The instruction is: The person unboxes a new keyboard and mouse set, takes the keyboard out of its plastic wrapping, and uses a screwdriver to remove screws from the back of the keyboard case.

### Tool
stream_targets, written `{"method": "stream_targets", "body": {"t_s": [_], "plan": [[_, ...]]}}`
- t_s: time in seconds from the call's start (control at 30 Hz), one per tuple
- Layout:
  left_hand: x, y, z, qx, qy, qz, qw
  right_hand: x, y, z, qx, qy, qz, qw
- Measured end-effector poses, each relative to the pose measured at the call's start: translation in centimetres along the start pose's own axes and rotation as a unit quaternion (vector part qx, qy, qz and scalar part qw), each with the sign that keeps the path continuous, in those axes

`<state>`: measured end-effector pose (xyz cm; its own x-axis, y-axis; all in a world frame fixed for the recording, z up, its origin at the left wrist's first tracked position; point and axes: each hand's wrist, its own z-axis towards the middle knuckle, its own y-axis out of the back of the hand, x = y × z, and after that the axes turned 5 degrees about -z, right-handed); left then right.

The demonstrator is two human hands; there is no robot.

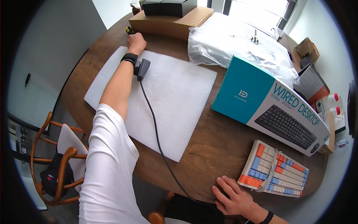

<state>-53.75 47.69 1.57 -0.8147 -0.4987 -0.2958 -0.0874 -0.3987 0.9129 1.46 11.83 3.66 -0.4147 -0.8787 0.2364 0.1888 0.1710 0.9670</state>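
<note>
My left hand (136,42) reaches across to the far left of the table, its fingers curled in at a small black and yellow thing (129,30), too small to make out its kind. A black strap holds a dark device (143,68) on that wrist, and its cable (156,130) runs back toward me. Below the left forearm lies a white foam sheet (175,93). My right hand (233,198) rests on the near edge of the table with its fingers apart and nothing in it. Beside it sits a keyboard (278,170) with orange, blue and white keys, its cord bundled around it.
A teal and white keyboard box (242,91) stands at the right of the wooden table (209,149). Behind are a plastic-wrapped white package (238,41) and a brown cardboard box (167,24) with black boxes (171,7) on top. A desk calendar (313,84) and a wooden chair (69,153) flank the table.
</note>
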Motion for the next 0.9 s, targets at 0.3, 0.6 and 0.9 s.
{"method": "stream_targets", "body": {"t_s": [0.3,0.6,0.9], "plan": [[0.3,0.6,0.2,-0.027,0.056,0.024,0.998,-0.3,-0.5,-0.6,-0.021,0.007,0.019,1.0],[2.8,0.3,2.2,-0.01,0.087,0.033,0.996,-0.8,-0.5,-0.5,-0.019,0.014,0.039,0.999],[0.7,2.5,0.6,-0.015,0.007,0.032,0.999,-1.5,-0.3,-1.3,-0.022,0.0,0.034,0.999]]}}
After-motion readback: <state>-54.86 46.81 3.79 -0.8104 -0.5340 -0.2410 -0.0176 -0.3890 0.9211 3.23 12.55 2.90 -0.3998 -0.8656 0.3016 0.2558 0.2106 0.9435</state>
